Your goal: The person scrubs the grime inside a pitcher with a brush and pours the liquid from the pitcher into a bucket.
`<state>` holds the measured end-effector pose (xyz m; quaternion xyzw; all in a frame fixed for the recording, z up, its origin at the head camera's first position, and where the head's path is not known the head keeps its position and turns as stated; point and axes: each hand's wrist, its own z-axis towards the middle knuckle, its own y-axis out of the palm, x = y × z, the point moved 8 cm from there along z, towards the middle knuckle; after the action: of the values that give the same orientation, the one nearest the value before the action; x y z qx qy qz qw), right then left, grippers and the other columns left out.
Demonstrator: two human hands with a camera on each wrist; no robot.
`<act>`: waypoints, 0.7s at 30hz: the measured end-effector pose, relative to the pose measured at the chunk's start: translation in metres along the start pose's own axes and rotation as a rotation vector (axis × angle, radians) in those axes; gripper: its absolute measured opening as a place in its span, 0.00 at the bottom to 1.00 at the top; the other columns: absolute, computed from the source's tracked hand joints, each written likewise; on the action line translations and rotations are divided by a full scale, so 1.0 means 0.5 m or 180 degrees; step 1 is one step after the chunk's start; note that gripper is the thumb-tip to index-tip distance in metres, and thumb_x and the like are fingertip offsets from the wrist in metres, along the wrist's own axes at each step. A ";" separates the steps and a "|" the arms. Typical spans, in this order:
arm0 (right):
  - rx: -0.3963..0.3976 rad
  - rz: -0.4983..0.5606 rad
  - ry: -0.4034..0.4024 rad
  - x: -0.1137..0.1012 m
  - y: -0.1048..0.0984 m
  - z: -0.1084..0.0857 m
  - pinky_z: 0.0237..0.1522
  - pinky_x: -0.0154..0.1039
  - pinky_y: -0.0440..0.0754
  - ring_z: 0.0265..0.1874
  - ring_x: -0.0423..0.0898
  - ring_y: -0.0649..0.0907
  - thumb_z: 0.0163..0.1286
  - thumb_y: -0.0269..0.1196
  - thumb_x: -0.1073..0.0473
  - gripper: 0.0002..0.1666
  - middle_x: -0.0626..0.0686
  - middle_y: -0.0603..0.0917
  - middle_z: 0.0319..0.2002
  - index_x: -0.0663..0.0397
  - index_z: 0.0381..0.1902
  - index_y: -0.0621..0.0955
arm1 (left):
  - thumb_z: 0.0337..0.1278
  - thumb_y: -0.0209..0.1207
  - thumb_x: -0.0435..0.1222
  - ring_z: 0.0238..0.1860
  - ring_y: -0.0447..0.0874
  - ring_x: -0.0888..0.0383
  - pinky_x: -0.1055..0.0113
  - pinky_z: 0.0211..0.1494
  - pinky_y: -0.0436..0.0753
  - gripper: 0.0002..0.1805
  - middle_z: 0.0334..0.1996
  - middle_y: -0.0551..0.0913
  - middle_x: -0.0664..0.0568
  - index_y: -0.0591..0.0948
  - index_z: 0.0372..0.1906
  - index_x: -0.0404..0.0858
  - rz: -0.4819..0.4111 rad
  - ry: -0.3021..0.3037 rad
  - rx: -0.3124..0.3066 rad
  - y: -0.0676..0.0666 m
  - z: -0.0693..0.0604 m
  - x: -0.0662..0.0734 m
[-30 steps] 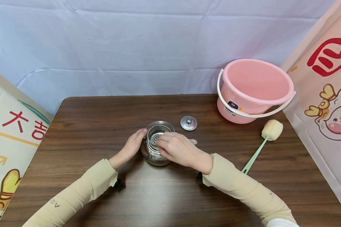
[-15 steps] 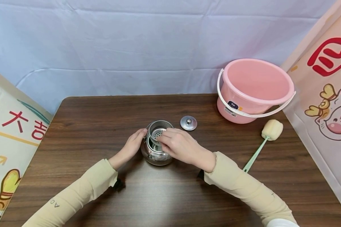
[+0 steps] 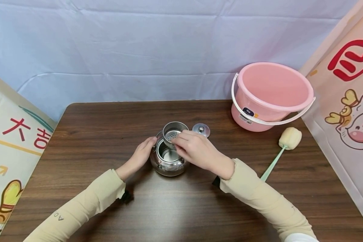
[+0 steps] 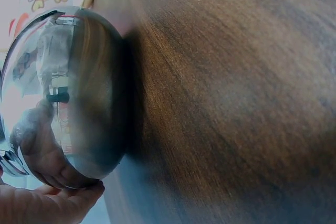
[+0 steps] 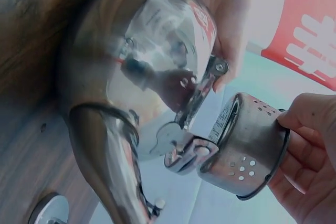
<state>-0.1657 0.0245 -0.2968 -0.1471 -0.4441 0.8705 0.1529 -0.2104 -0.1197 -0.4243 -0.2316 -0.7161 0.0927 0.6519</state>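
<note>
A shiny stainless steel teapot (image 3: 168, 168) stands lidless on the table, its round mouth uncovered. My left hand (image 3: 140, 154) rests against the pot's left side, fingers nearly straight along the curved wall. At the far side of the mouth, my right hand (image 3: 196, 149) pinches the rim of a perforated metal tea strainer (image 3: 169, 127). In the right wrist view the strainer (image 5: 249, 142) is out of the pot, thumb on one side of its wall and fingers on the other. The teapot's spout (image 5: 102, 150) points toward the round knobbed lid (image 3: 201, 128) lying on the table.
A pink bucket (image 3: 260, 116) with a white handle stands at the back right. In front of it lies a sponge brush (image 3: 290, 138) with a pale green handle, partly behind the right sleeve. Cloth hangs behind the wooden table (image 3: 109, 127).
The right hand has lifted the strainer out of the teapot's mouth and moved it back and slightly right. My left hand has stayed against the pot.
</note>
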 end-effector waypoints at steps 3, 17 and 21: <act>0.0011 -0.0008 0.0050 0.007 -0.005 0.000 0.37 0.34 0.77 0.31 0.44 0.77 0.55 0.56 0.69 0.09 0.50 0.80 0.30 0.61 0.33 0.81 | 0.69 0.36 0.44 0.64 0.61 0.47 0.57 0.68 0.59 0.26 0.60 0.68 0.37 0.67 0.60 0.28 -0.0008 0.0015 0.0007 0.000 -0.001 0.001; 0.0159 -0.0092 0.0261 0.040 -0.035 -0.008 0.38 0.38 0.78 0.32 0.45 0.79 0.55 0.58 0.69 0.09 0.51 0.82 0.31 0.60 0.35 0.82 | 0.69 0.37 0.45 0.64 0.60 0.47 0.56 0.68 0.58 0.28 0.60 0.68 0.37 0.67 0.61 0.28 -0.0008 0.0041 -0.0004 0.001 -0.001 0.000; 0.0164 -0.0122 0.0317 0.051 -0.041 -0.012 0.37 0.38 0.79 0.33 0.46 0.79 0.55 0.60 0.69 0.09 0.52 0.82 0.32 0.61 0.35 0.82 | 0.69 0.37 0.45 0.64 0.60 0.47 0.57 0.68 0.58 0.27 0.60 0.68 0.37 0.66 0.61 0.28 -0.0003 0.0017 -0.0005 0.001 0.000 -0.001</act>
<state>-0.1835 0.0505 -0.2865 -0.1777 -0.4161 0.8702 0.1952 -0.2103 -0.1195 -0.4249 -0.2321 -0.7145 0.0913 0.6537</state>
